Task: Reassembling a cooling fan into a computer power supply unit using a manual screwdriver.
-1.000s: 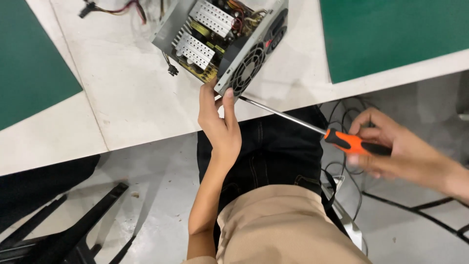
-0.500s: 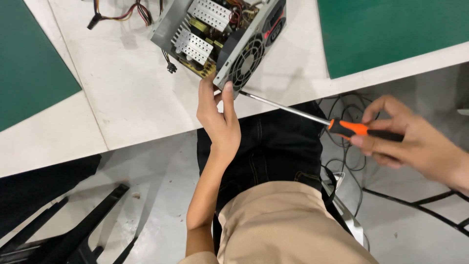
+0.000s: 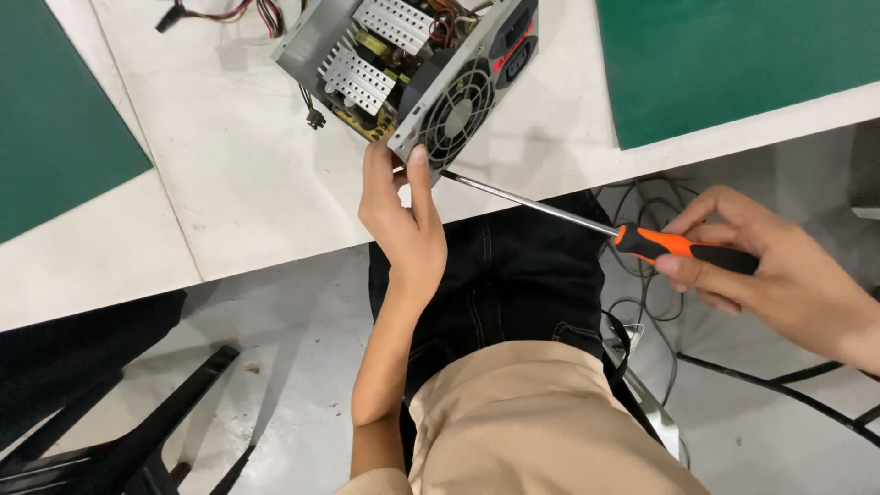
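An open grey computer power supply (image 3: 417,69) with a round fan grille and silver heat sinks lies tilted near the white table's front edge. My left hand (image 3: 399,215) grips its lower corner, thumb and fingers on the metal casing. My right hand (image 3: 775,270) holds a screwdriver (image 3: 678,246) by its orange and black handle. The long steel shaft runs up and left, and its tip meets the casing beside the fan, close to my left thumb.
The white table (image 3: 229,183) carries two green mats, one at the left (image 3: 55,119) and one at the right (image 3: 733,55). Coloured wires (image 3: 225,14) trail from the unit at the top. Black cables (image 3: 642,293) lie on the floor by my legs. A black chair (image 3: 119,440) stands lower left.
The view has shifted slightly. My right hand with the screwdriver has stayed level at the right, with the tip kept against the casing. My left hand keeps its grip on the corner.
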